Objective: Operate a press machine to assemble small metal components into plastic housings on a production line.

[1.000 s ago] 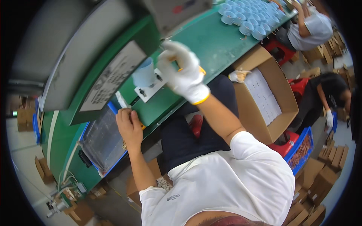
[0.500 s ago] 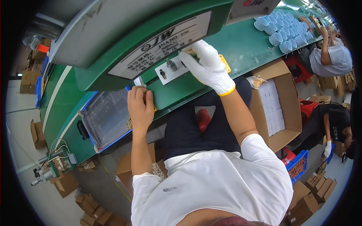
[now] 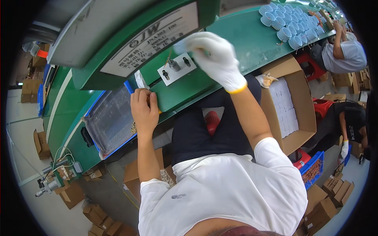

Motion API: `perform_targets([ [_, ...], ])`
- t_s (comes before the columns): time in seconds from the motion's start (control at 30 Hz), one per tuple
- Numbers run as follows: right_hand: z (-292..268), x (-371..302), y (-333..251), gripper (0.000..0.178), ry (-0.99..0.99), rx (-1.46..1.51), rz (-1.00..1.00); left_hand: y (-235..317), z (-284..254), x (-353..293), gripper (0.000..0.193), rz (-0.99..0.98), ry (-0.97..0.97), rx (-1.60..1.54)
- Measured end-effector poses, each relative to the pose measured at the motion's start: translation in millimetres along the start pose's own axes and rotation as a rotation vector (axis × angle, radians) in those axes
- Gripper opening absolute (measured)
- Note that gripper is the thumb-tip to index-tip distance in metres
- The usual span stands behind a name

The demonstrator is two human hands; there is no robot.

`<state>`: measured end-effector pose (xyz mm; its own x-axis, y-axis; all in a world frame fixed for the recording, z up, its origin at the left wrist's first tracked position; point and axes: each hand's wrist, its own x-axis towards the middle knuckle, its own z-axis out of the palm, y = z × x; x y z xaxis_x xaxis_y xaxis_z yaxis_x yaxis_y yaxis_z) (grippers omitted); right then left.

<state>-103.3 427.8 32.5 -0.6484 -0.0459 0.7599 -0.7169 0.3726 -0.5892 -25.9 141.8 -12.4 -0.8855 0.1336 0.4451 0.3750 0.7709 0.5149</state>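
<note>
A white metal plate (image 3: pixel 177 69) with a small metal post (image 3: pixel 173 65) in its middle and a dark fastener on either side lies on the green bench (image 3: pixel 179 96). Above it looms a green press head (image 3: pixel 136 41) bearing a label. My right hand (image 3: pixel 216 59), in a white knit glove, hovers over the plate's far right; its fingers are smeared by motion, and whether they hold anything is hidden. A thin strand shows near its fingertips. My bare left hand (image 3: pixel 145 110) rests at the bench's near edge, fingers curled together, their contents hidden.
Left of my left hand sits a blue-rimmed tray (image 3: pixel 108 122) with small brass-coloured parts. An open carton (image 3: pixel 301 135) of white pieces stands at my right. Light-blue cups (image 3: pixel 293 27) crowd the far bench. A co-worker (image 3: pixel 346 55) sits far right, another person (image 3: pixel 354 122) nearer.
My right hand has lifted off the plate's right end and shifted slightly up, uncovering the post and both fasteners. My left hand stays at the bench edge. The view has shifted slightly.
</note>
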Motion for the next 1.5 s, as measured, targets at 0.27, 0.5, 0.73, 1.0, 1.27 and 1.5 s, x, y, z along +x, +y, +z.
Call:
perform_targets([
  [0.27, -98.6, 35.0, 91.3, 0.025, 0.311, 0.270, 0.430, 5.5, -1.3, 5.3, 0.010, 0.023, -0.012, 0.006],
  [0.5, -24.7, 84.3, 188.7, 0.024, -0.282, -0.494, 0.354, 7.5, 3.8, 3.6, 0.010, 0.026, 0.018, 0.016],
  [0.73, -89.5, 69.9, 162.3, 0.029, -0.155, -0.747, 0.139, 4.4, -0.6, 1.5, 0.011, 0.013, 0.028, -0.006],
  [1.0, -228.4, 24.0, 222.2, 0.045, -0.087, -1.555, 0.219, 6.7, 2.7, 5.1, 0.009, 0.061, 0.028, 0.035],
  [1.27, -55.8, -19.5, -16.4, 0.055, 0.239, 0.213, 0.333, 12.3, 4.7, 7.3, 0.010, 0.060, 0.040, 0.041],
  [1.5, 28.9, -7.4, -54.4, 0.065, 0.083, -0.139, 0.087, 5.9, 4.0, -2.4, 0.012, 0.027, 0.048, 0.100],
])
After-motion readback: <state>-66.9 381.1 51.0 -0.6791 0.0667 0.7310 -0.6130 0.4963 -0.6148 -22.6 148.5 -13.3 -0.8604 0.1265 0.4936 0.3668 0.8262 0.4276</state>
